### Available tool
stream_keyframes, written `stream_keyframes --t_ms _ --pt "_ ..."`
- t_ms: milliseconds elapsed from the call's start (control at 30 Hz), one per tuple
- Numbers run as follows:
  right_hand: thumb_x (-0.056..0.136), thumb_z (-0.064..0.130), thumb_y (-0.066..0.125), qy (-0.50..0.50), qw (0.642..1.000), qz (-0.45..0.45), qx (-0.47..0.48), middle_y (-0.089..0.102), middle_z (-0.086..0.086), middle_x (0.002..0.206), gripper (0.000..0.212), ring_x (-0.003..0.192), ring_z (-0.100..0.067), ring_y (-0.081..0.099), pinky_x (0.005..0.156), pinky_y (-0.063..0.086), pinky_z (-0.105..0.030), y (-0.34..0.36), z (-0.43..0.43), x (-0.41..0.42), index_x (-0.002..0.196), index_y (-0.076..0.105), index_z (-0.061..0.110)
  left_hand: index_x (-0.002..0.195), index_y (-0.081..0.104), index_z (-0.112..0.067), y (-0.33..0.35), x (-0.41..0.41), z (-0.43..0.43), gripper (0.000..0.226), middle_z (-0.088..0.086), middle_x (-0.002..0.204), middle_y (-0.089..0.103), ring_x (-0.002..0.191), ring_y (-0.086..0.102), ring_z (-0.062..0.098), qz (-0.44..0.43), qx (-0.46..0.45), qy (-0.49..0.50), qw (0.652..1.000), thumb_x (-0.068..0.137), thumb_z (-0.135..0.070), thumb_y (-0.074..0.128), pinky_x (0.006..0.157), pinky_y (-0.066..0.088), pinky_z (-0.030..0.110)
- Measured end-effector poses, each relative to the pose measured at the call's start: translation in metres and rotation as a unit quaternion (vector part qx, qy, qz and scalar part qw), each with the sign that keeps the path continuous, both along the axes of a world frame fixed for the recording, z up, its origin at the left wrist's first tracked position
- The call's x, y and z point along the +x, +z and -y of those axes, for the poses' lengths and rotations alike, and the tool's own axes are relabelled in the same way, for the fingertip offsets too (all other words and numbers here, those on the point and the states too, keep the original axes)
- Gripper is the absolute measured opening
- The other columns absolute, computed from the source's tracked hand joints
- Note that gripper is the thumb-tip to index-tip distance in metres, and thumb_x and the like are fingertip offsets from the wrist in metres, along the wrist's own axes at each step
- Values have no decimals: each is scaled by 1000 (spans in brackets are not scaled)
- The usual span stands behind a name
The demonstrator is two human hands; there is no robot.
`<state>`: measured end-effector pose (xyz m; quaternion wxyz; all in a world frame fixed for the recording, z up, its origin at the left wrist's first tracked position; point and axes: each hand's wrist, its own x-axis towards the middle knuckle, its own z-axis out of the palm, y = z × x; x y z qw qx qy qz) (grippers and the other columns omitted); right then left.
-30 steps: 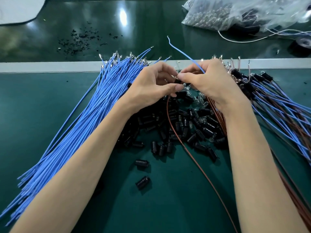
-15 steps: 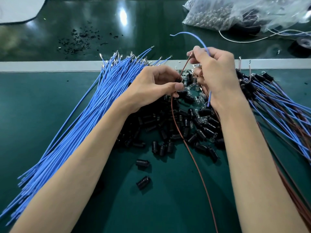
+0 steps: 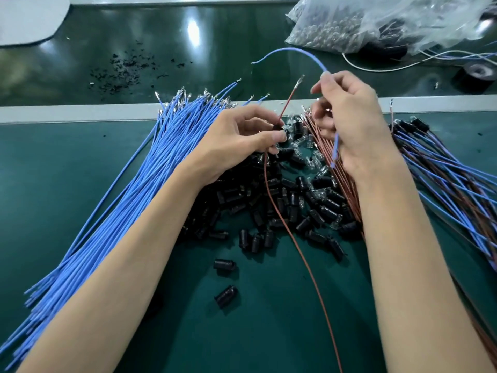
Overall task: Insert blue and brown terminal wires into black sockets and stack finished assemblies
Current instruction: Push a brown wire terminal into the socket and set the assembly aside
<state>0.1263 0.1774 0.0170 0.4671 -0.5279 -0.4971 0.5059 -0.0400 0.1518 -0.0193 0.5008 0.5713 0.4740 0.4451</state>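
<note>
- Head view, middle of the frame: a second ago both my hands were bunched tight over one socket, and now they have split. My right hand point(image 3: 352, 125) has climbed to the upper centre-right, while my left hand point(image 3: 242, 138) has held its spot.
- My left fingers point(image 3: 273, 137) are pinched on a black socket point(image 3: 277, 127). The brown wire point(image 3: 289, 100) passes through that same pinch, and its long tail runs down to the bottom edge of the frame.
- The brown wire's metal tip now stands free in the air above centre, just beside my right index finger. Half a second back it was up at those fingertips. I can't tell whether the wire runs through the socket or only alongside it.
- My right fingers point(image 3: 322, 84) are curled round the blue wire point(image 3: 335, 148). It arcs higher across the upper centre than before, and its lower end hangs below my palm over the loose brown wires point(image 3: 341, 184).
- My read is that neither terminal is seated yet. This looks like a re-grip, pulling apart to line a tip up with the socket's opening. The next push needs a straight approach, because thin terminals bend easily.
- The supplies lie as they did a second ago: the blue bundle point(image 3: 134, 197) fans across the left, and the socket heap point(image 3: 295, 208) sits below centre on the tabletop point(image 3: 242, 332).
- The finished assemblies point(image 3: 443, 162) at the right edge are also unchanged, so nothing has been added to the stack yet.
</note>
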Motion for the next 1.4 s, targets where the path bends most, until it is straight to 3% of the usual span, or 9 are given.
stream_keyframes --t_ms 100,300,433,567,700,1133,1233,1400 --pt "97 9 55 49 987 -149 -45 56 -1 70 10 53 -3 50 48 44 -11 1 1 1 88 54 10 90 63 -9 1 0 1 15 7 78 69 67 68 16 12 -2 -15 1000 82 2 68 73 55 25" --pt "87 -8 62 78 980 -184 6 60 -8 82 12 77 -11 65 73 55 -18 -4 3 0 89 58 4 91 61 -7 2 -2 2 17 8 79 67 67 68 16 15 -1 -19 1000 79 1 70 74 54 24" --pt "87 -6 63 9 983 -164 83 67 -6 77 14 73 -10 66 73 53 -18 -4 -1 -1 83 60 7 87 61 -9 2 -1 1 18 9 78 66 65 67 15 24 1 -14 1000 78 5 69 74 55 24" --pt "90 1 64 -3 990 -51 128 72 2 67 15 68 -10 70 64 53 -18 -6 -2 4 82 58 12 90 61 -5 0 -1 0 18 5 76 67 66 67 16 28 -2 -9 1000 78 5 70 75 56 25" --pt "90 4 64 6 988 28 149 71 0 70 17 63 -12 69 62 54 -21 -8 -2 6 82 55 16 91 61 -4 0 -1 0 18 7 79 66 68 66 17 23 2 -10 1000 78 4 70 78 57 28" --pt "87 9 68 50 972 111 202 72 4 72 19 62 -13 69 65 56 -28 -9 -4 0 78 58 23 94 62 2 1 3 3 17 11 83 67 66 67 12 -4 -3 -3 1000 79 6 70 71 55 21" --pt "84 10 71 12 970 125 209 70 7 68 14 59 -11 69 68 59 -36 -10 -4 -1 78 61 18 94 64 0 -1 5 2 18 12 86 69 70 67 14 -11 -7 6 1000 78 3 72 79 57 26" --pt "86 9 69 -7 969 130 208 67 7 65 12 54 -6 65 63 57 -26 -12 -4 -3 80 61 16 91 68 -4 -1 4 3 15 7 81 73 72 69 15 -6 -9 11 1000 77 1 74 79 57 26"
